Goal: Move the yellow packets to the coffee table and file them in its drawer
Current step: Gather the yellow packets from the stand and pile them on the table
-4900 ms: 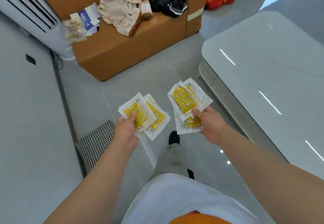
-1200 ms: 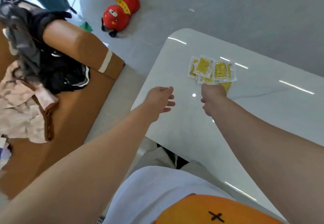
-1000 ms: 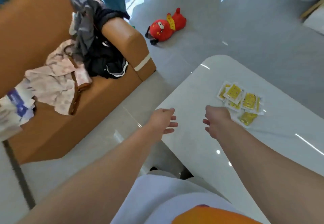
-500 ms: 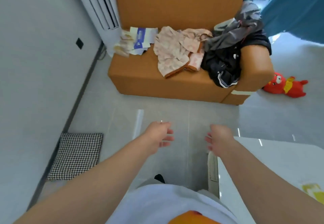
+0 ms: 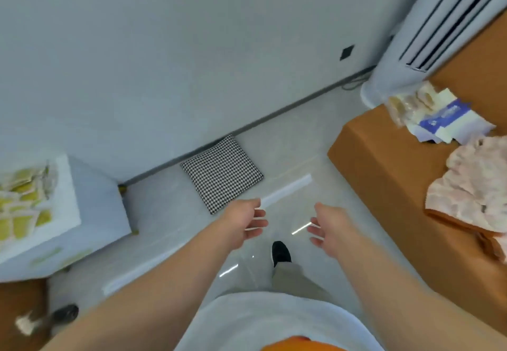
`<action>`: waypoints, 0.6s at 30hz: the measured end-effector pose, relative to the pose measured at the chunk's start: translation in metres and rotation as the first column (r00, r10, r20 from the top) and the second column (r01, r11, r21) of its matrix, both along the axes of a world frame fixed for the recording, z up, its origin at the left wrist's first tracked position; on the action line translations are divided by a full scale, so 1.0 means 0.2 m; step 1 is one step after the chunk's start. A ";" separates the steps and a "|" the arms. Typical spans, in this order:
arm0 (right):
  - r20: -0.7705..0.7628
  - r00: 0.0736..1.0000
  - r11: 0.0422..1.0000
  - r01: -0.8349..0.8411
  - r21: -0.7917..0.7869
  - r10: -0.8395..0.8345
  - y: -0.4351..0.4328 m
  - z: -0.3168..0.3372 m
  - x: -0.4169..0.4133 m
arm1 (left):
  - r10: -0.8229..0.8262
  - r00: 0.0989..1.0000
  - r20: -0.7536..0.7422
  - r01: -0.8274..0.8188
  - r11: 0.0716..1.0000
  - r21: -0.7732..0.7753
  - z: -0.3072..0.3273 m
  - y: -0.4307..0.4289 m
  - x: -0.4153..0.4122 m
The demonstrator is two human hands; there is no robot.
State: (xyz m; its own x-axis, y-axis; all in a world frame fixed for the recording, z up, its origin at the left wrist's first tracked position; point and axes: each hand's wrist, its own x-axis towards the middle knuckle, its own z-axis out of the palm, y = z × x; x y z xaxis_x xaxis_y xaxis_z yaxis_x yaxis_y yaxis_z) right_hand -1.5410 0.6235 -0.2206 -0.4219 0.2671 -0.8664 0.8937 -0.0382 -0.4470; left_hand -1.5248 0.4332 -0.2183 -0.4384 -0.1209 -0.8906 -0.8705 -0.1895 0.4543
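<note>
- Our left hand [image 5: 241,221] and right hand [image 5: 333,227] reach forward side by side over the floor [image 5: 164,208], a little apart. The fingers are loosely spread and the palms turn towards each other.
- The grip of each hand is slack and holds nothing: no packet is in either one.
- A batch of yellow packets [image 5: 20,213] lies at the far left edge of the view on a white table [image 5: 67,208], well apart from both hands. They are blurred. We can tell yellow fills in pale wrappers, overlapping loosely, but not how many there are.
- The coffee table and its drawer are out of view, so we cannot tell how many packets have already arrived there or whether any are filed.
- Going by this, we judge the task to be partway at best. This batch has yet to be carried, and the filing in the drawer is left, as far as the view shows.
- The step in hand looks like the walk to the white table with free hands, one black shoe [image 5: 280,251] ahead of us on the tiles.
- The next move probably calls for a turn to the left and a gathering grip with both hands, since the packets are thin, slippery and easy to drop from a loose stack.
- A checked cushion [image 5: 222,172] lies on the floor by the wall ahead. To the right, the orange sofa [image 5: 384,175] holds papers [image 5: 444,122] and a pale pink cloth [image 5: 472,191].
</note>
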 end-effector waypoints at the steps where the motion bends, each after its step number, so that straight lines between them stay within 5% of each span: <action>1: 0.012 0.998 0.998 -0.066 -0.007 0.067 -0.07 -0.01 -0.08 | 0.070 0.998 -0.001 -0.070 0.997 -0.016 0.02 -0.08 -0.03; 10: 0.015 0.860 0.860 -0.508 -0.058 0.509 -0.86 -0.01 -0.51 | 0.563 0.825 -0.058 -0.566 0.822 -0.068 0.19 -0.68 -0.05; 18: 0.010 0.728 0.727 -0.683 -0.066 0.685 -1.65 0.03 -0.45 | 0.746 0.663 -0.059 -0.748 0.663 -0.027 0.15 -1.30 0.22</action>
State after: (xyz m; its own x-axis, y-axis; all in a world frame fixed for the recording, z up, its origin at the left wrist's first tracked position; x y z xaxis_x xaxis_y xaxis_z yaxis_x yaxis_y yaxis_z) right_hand -1.6314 0.2930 -0.2142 -0.4442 -0.1305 -0.8864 0.7006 0.5661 -0.4344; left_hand -1.4801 0.1732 -0.1886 -0.2167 -0.4626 -0.8597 -0.4267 -0.7472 0.5096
